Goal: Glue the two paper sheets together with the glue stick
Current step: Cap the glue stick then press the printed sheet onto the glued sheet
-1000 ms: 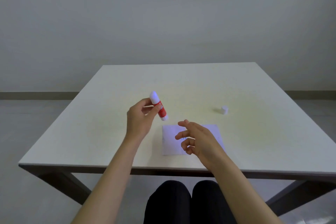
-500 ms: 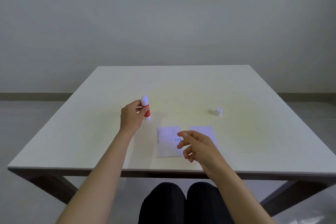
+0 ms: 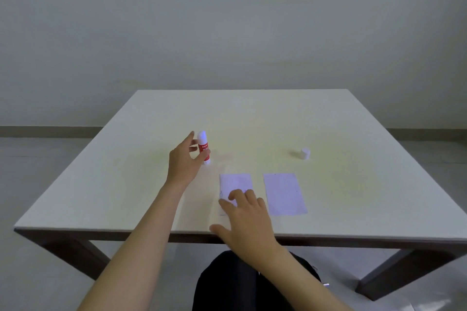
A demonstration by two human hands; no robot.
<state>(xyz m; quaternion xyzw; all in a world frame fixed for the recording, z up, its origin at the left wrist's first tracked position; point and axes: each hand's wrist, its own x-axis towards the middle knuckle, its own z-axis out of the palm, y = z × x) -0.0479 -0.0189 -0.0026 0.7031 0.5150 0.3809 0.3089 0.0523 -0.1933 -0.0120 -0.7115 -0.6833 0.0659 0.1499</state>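
A red glue stick (image 3: 203, 145) with a white top stands upright on the white table (image 3: 126, 184), left of centre. My left hand (image 3: 183, 164) wraps it from the left, thumb across its lower part, index finger lifted off. Two small pale sheets lie side by side near the front edge with a gap between them. My right hand (image 3: 246, 219) rests flat, fingers apart, on the near half of the left paper sheet (image 3: 235, 180). The right paper sheet (image 3: 284, 193) lies uncovered.
A small white cap (image 3: 305, 153) stands on the table behind and to the right of the sheets. My dark-clothed knees (image 3: 227, 283) show below the table's front edge (image 3: 101, 231). A plain wall is behind.
My left hand carried the glue stick left and down until it stood on the table. My right hand dropped onto the left sheet. The two sheets, overlapping before, now lie apart.
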